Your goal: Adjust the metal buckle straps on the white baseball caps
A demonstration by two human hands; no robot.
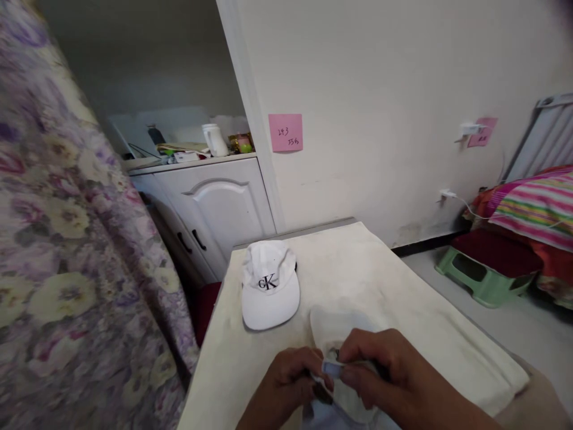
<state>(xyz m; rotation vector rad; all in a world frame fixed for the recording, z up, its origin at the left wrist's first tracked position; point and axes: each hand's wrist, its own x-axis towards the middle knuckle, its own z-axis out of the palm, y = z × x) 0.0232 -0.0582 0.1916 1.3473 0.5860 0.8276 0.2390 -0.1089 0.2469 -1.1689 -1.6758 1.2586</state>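
Low in the view, both hands work on a pale cap (339,322) whose brim points away from me. My left hand (290,382) is closed on the near edge of this cap, at its strap. Thumb and forefinger of my right hand (385,370) pinch a short light-blue end of the strap (332,366) close to the left fingertips. A dark piece shows under the left fingers; I cannot make out what it is. A second cap (271,280), white with black letters on its front, lies to the far left, apart from both hands.
A cream cloth covers the table (380,280). Behind it stand a white cabinet (224,209) with a white jug (215,140) on top and a wall with a pink note (285,132). A floral curtain (80,239) hangs left; a green stool (487,269) stands right.
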